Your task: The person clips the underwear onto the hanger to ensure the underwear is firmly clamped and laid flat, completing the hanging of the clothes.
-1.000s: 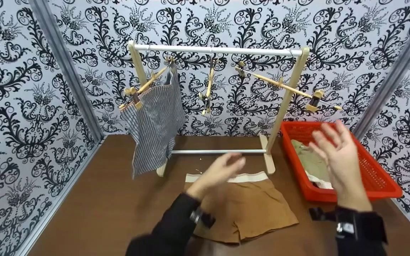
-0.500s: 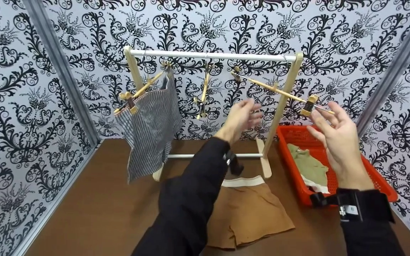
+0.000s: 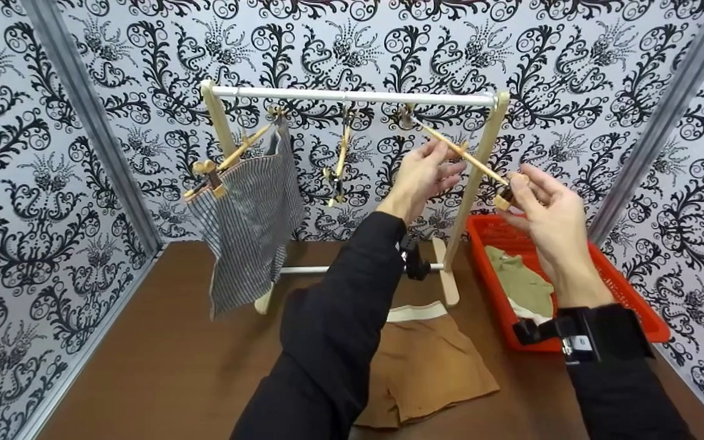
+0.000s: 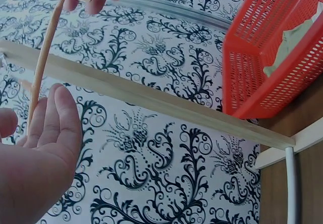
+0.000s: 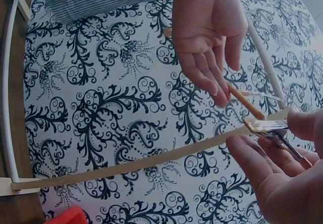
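Note:
A wooden clip hanger [image 3: 480, 168] hangs at the right end of the rack's top bar. My right hand [image 3: 553, 214] pinches its near wooden clip [image 5: 267, 125] between thumb and fingers. My left hand [image 3: 422, 177] is at the middle of the hanger's rod, palm turned toward the right hand. In the left wrist view the fingers [image 4: 55, 123] are fairly straight beside the rod [image 4: 45, 57], and the thumb [image 4: 7, 123] stands a little apart from it. Brown shorts [image 3: 425, 354] with a white waistband lie flat below, partly hidden by the left sleeve.
A wooden rack [image 3: 486, 143] with a white top bar [image 3: 278, 93] stands on the brown table. Striped grey cloth [image 3: 254, 214] hangs clipped at left; a bare hanger [image 3: 343, 153] hangs mid-bar. The red basket [image 3: 630, 296] at right holds green cloth [image 3: 523, 281].
My left hand has risen from over the shorts to the right hanger's rod. My right hand has moved from beside the hanger to pinch its near clip, and the hanger has turned slightly.

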The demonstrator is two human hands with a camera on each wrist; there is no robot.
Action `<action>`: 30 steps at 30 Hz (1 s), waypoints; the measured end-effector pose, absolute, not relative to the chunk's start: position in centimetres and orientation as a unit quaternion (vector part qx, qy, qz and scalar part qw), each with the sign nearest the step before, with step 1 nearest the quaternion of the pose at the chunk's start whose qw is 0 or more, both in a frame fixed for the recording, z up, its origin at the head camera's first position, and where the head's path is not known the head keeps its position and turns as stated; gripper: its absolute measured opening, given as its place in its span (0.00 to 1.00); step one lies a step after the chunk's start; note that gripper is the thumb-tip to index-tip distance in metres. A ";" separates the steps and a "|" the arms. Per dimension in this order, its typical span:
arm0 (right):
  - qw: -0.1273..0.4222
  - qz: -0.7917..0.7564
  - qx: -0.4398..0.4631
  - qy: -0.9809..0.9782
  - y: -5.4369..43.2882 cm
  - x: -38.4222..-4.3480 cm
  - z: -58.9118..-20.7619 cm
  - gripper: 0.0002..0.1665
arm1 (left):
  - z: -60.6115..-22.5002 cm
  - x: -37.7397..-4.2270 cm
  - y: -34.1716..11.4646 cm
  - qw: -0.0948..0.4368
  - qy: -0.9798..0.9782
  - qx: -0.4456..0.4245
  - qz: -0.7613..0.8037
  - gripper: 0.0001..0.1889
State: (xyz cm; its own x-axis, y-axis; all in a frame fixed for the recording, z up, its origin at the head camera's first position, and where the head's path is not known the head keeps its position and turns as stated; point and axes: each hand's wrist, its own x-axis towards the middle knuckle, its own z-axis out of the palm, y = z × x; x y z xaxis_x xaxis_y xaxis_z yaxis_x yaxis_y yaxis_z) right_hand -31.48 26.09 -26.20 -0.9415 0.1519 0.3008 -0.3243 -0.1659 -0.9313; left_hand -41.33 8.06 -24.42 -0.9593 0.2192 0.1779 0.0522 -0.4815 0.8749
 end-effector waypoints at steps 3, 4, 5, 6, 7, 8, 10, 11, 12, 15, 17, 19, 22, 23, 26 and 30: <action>0.170 0.753 0.085 -0.629 25.4 -31.2 -25.7 0.38 | -23.7 -40.9 7.6 0.048 0.509 0.147 0.847 0.17; 0.176 0.752 0.091 -0.629 25.2 -31.0 -25.5 0.38 | -23.4 -40.8 7.4 0.045 0.509 0.154 0.846 0.17; 0.184 0.748 0.097 -0.630 25.0 -30.9 -25.2 0.37 | -23.2 -40.6 7.3 0.045 0.507 0.162 0.846 0.16; 0.191 0.745 0.102 -0.631 24.8 -30.7 -25.0 0.36 | -22.9 -40.5 7.1 0.043 0.506 0.169 0.845 0.16; 0.198 0.743 0.107 -0.630 24.7 -30.5 -24.8 0.36 | -22.6 -40.3 7.0 0.041 0.506 0.174 0.844 0.15; 0.208 0.737 0.108 -0.634 24.6 -30.3 -24.7 0.35 | -22.4 -40.1 6.9 0.039 0.506 0.177 0.843 0.15; 0.227 0.727 0.109 -0.639 24.5 -29.8 -24.4 0.34 | -22.2 -39.8 6.7 0.038 0.509 0.183 0.840 0.14; 0.235 0.724 0.108 -0.640 24.5 -29.5 -24.4 0.34 | -22.2 -39.7 6.6 0.039 0.511 0.183 0.839 0.14; 0.241 0.723 0.108 -0.639 24.5 -29.2 -24.4 0.34 | -22.2 -39.5 6.5 0.038 0.514 0.183 0.837 0.15; 0.257 0.716 0.108 -0.640 24.8 -28.0 -24.9 0.33 | -23.1 -39.1 5.9 0.037 0.515 0.184 0.837 0.18; 0.259 0.721 0.116 -0.632 25.2 -27.3 -25.5 0.34 | -24.0 -38.8 5.2 0.029 0.517 0.188 0.835 0.24; 0.255 0.729 0.124 -0.623 25.7 -26.4 -26.3 0.34 | -25.4 -38.6 4.3 0.017 0.520 0.191 0.833 0.31; 0.225 0.761 0.153 -0.589 26.9 -25.4 -28.0 0.35 | -28.1 -38.0 2.7 -0.008 0.531 0.191 0.826 0.39; 0.212 0.768 0.167 -0.580 27.4 -25.2 -28.6 0.34 | -29.1 -37.8 2.1 -0.017 0.531 0.193 0.825 0.41; 0.153 0.793 0.219 -0.548 28.6 -24.8 -30.7 0.32 | -32.1 -36.9 0.3 -0.048 0.531 0.205 0.821 0.40; 0.079 0.782 0.276 -0.553 29.1 -25.1 -33.9 0.30 | -36.5 -34.9 -2.8 -0.076 0.531 0.227 0.812 0.36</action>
